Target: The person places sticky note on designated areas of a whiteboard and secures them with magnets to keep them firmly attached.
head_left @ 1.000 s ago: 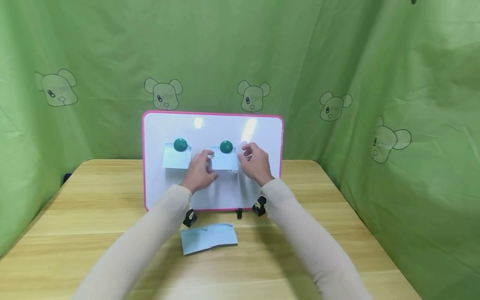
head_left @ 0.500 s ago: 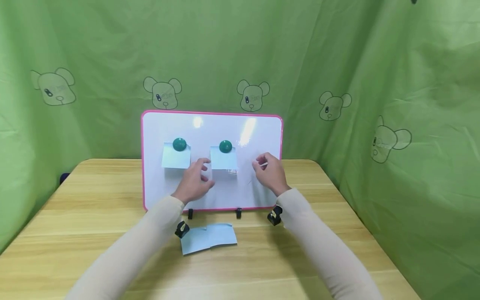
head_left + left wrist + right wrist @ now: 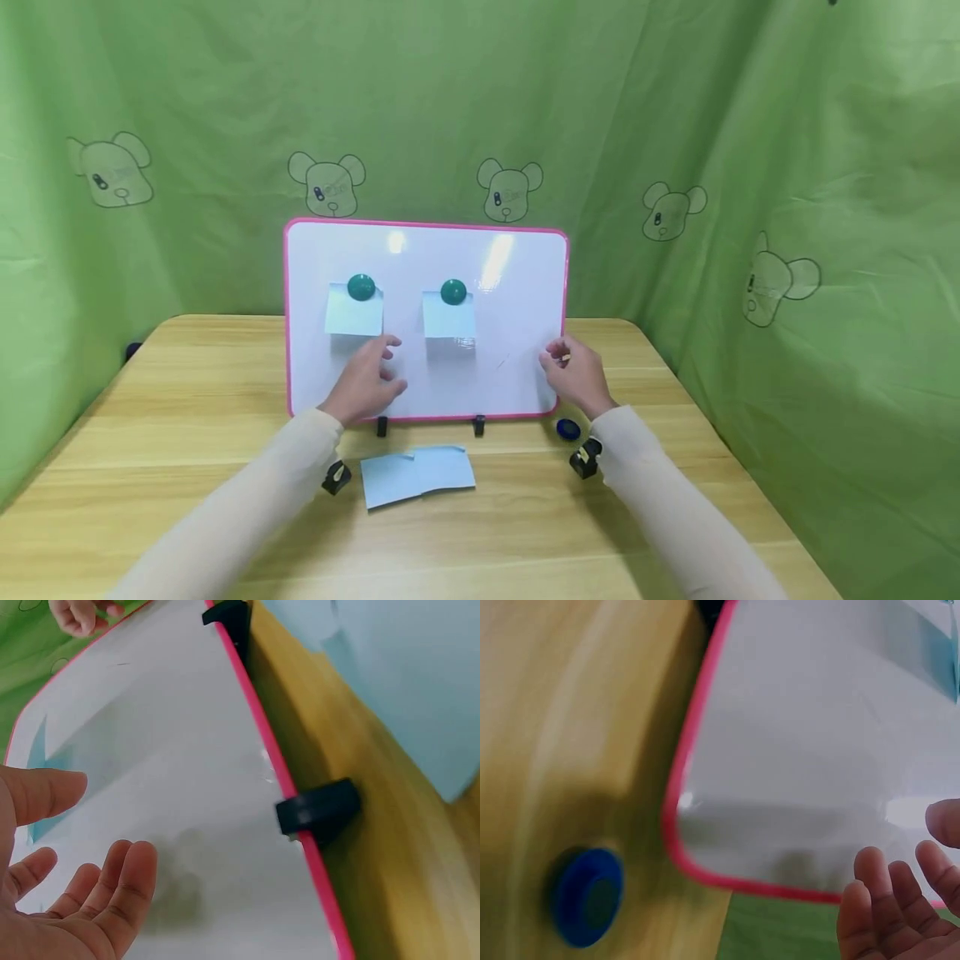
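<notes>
A whiteboard with a pink frame stands on the table. Two light blue sticky notes hang on it, the left note under a round green magnet and the right note under another green magnet. My left hand hovers before the board below the left note, thumb and fingers apart and holding nothing. By the board's lower right edge is my right hand, its fingers loosely bent; the right wrist view shows nothing in its fingers. A blue round magnet lies on the table below it.
Two more light blue notes lie overlapping on the wooden table before the board. Black clips, a left one and a right one, grip the board's lower edge. A green curtain surrounds the table.
Both hands have drawn back from around the right note, the left down and leftward, the right down and rightward. The blue magnet, earlier behind the right arm, now shows. Notes and green magnets stay put.
</notes>
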`<act>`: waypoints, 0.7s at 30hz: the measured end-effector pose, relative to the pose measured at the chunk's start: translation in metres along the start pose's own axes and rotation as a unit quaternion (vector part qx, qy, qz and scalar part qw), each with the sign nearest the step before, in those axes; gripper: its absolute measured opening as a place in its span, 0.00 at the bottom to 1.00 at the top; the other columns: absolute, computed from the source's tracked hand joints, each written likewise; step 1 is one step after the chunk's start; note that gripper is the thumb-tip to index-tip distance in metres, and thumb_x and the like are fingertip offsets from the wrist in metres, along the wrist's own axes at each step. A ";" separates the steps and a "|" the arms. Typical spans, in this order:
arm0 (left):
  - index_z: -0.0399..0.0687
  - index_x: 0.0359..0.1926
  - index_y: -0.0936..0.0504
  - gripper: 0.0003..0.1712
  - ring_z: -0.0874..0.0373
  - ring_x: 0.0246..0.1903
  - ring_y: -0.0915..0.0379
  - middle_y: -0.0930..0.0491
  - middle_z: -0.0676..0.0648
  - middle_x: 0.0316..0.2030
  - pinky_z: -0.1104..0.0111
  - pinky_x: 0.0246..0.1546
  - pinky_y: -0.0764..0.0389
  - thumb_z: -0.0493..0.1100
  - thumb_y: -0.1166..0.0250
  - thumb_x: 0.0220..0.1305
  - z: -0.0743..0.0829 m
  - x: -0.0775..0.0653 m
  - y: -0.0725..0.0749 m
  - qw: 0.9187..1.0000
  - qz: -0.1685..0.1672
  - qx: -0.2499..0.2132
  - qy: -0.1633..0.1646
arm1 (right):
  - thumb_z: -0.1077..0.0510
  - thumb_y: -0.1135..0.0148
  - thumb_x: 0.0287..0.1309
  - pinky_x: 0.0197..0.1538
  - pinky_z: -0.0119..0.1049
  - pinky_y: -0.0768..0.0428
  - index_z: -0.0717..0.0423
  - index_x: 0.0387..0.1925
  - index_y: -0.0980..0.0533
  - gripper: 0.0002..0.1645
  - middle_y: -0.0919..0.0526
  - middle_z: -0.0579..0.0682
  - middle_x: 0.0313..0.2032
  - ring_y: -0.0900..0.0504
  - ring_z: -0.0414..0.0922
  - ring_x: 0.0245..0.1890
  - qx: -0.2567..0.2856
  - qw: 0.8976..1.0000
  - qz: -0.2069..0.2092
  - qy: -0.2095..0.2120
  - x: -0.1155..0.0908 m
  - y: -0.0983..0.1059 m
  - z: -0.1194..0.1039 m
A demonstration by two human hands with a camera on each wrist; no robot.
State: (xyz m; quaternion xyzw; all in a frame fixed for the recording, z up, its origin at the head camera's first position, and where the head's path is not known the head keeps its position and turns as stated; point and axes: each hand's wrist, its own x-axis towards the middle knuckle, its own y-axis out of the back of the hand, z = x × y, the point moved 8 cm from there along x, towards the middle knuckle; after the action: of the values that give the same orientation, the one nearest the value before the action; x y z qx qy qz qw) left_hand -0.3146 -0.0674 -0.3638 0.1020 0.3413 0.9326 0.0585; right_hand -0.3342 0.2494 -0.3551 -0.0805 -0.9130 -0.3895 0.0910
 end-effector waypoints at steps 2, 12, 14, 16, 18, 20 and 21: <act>0.47 0.64 0.34 0.33 0.48 0.45 0.24 0.28 0.40 0.55 0.56 0.44 0.17 0.38 0.31 0.59 -0.004 -0.003 0.001 1.000 -0.003 0.003 0.003 | 0.54 0.42 0.64 0.43 0.42 0.21 0.60 0.43 0.25 0.13 0.22 0.57 0.43 0.23 0.51 0.41 -0.002 1.000 -0.004 -0.003 -0.003 0.001 0.008; 0.45 0.62 0.33 0.34 0.47 0.44 0.24 0.28 0.40 0.54 0.56 0.43 0.17 0.37 0.29 0.56 -0.026 -0.017 -0.008 0.999 -0.027 0.002 0.017 | 0.53 0.42 0.64 0.46 0.46 0.20 0.59 0.41 0.25 0.12 0.21 0.57 0.43 0.20 0.53 0.41 -0.017 0.999 -0.030 -0.018 -0.022 0.001 0.048; 0.44 0.62 0.33 0.34 0.48 0.43 0.23 0.27 0.39 0.52 0.57 0.43 0.18 0.37 0.29 0.55 -0.032 -0.019 -0.011 0.999 -0.032 0.006 0.016 | 0.54 0.42 0.65 0.46 0.47 0.20 0.60 0.41 0.25 0.12 0.21 0.57 0.43 0.20 0.54 0.42 -0.021 0.999 -0.039 -0.015 -0.025 -0.001 0.055; 0.43 0.62 0.33 0.34 0.50 0.41 0.23 0.26 0.39 0.51 0.57 0.43 0.18 0.36 0.29 0.55 -0.037 -0.021 -0.013 0.999 -0.038 0.008 0.014 | 0.54 0.42 0.65 0.47 0.48 0.20 0.61 0.43 0.25 0.13 0.21 0.58 0.43 0.21 0.54 0.43 -0.029 0.998 -0.051 -0.017 -0.028 -0.003 0.061; 0.42 0.61 0.32 0.34 0.51 0.40 0.23 0.25 0.40 0.49 0.57 0.43 0.18 0.36 0.29 0.55 -0.042 -0.023 -0.015 0.999 -0.044 0.011 0.013 | 0.55 0.42 0.64 0.48 0.49 0.21 0.62 0.44 0.25 0.14 0.21 0.58 0.44 0.21 0.55 0.44 -0.042 0.997 -0.062 -0.016 -0.030 -0.005 0.067; 0.42 0.61 0.32 0.34 0.52 0.39 0.23 0.25 0.40 0.48 0.57 0.44 0.18 0.36 0.29 0.55 -0.045 -0.026 -0.017 0.998 -0.053 0.012 0.014 | 0.55 0.41 0.64 0.49 0.50 0.21 0.63 0.44 0.25 0.15 0.20 0.59 0.43 0.22 0.56 0.45 -0.055 0.996 -0.072 -0.012 -0.031 -0.008 0.072; 0.41 0.61 0.32 0.33 0.52 0.39 0.23 0.25 0.40 0.48 0.57 0.44 0.18 0.36 0.29 0.54 -0.046 -0.028 -0.018 0.998 -0.059 0.013 0.011 | 0.55 0.41 0.64 0.49 0.51 0.22 0.64 0.45 0.25 0.15 0.20 0.59 0.43 0.22 0.56 0.46 -0.058 0.995 -0.077 -0.012 -0.032 -0.009 0.075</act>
State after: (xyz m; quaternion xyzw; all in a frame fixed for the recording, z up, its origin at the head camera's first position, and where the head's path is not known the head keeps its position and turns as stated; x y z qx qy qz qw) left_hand -0.2975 -0.0876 -0.4135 0.0723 0.3598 0.9239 0.1085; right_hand -0.3126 0.2951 -0.4193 -0.0191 -0.8935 -0.4463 0.0453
